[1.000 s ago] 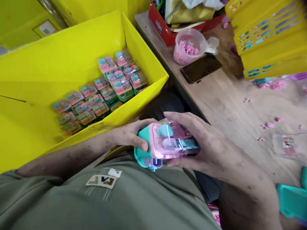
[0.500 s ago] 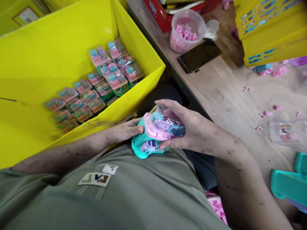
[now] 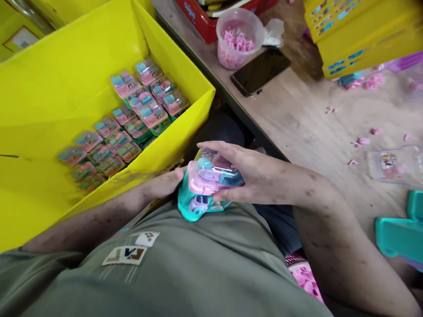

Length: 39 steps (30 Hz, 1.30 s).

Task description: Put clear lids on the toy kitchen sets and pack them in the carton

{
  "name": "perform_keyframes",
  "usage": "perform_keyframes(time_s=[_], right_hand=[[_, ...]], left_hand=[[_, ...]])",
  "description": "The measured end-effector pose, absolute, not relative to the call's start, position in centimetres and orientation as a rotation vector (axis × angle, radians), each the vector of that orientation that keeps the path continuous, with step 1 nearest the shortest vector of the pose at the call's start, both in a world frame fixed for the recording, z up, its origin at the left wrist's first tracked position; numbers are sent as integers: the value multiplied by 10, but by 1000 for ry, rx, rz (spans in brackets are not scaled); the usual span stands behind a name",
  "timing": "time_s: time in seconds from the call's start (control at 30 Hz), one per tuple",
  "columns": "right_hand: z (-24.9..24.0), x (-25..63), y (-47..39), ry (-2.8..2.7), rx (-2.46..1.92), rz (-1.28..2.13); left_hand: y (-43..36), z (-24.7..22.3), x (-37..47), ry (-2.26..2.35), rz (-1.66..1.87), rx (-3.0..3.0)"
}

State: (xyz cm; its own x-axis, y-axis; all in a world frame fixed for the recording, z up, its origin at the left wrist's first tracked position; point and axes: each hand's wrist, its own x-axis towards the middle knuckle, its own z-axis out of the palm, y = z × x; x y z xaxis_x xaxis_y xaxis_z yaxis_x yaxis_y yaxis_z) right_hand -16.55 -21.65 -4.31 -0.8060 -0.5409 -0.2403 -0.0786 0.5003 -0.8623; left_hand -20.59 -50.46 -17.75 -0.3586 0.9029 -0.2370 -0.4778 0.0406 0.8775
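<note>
Head view: right hand [image 3: 256, 175] wrapped around pink-and-teal case [image 3: 200, 184], left hand [image 3: 162, 183] beside it, grip unclear

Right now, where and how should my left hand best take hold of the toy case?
Probably low on the toy case, by the left end of its teal base, coming from the left. That end faces your left hand, while your right hand spans the clear lid. The lilac part seems to jut toward you, so I'd avoid it.
</note>
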Motion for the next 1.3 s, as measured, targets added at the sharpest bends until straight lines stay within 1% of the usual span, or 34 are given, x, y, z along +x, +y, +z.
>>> perform_keyframes(time_s=[0.17, 0.33, 0.47, 0.53, 0.67, 0.77, 0.9, 0.97, 1.07, 1.17, 1.23, 1.3], right_hand=[[-49, -171, -220, 2223, -469, -1346], [-41, -179, -206, 2043, -419, -1567], [-42, -173, -191, 1965, -316, -1636], [-51, -166, -188, 1912, -235, -1680], [-74, -151, -197, 1597, -166, -1845], [-81, -143, -203, 1494, -192, -1924], [-78, -136, -203, 1483, -282, -1928], [-78, -132, -202, 1476, -207, -1965], [-82, -128, -208, 1523, 116, -2112], [-86, -124, -223, 1480, 431, -2247], [-89, -122, -234, 1370, 464, -2299], [-92, -120, -241, 1264, 414, -2368]], left_hand=[[-492, -159, -210, 1124, 1612, 539], [-478, -141, -221, 1139, 1623, 428], [-489, -146, -223, 1209, 1572, 436], [-500, -153, -221, 1215, 1557, 433], [-516, -161, -222, 1164, 1550, 516], [-514, -154, -225, 1100, 1557, 542], [-505, -142, -225, 1061, 1524, 515], [-501, -135, -222, 1084, 1548, 523], [-493, -123, -214, 1306, 1655, 593], [-484, -109, -205, 1832, 1706, 826], [-479, -103, -200, 2174, 1669, 1009], [-474, -99, -196, 2330, 1610, 1163]])
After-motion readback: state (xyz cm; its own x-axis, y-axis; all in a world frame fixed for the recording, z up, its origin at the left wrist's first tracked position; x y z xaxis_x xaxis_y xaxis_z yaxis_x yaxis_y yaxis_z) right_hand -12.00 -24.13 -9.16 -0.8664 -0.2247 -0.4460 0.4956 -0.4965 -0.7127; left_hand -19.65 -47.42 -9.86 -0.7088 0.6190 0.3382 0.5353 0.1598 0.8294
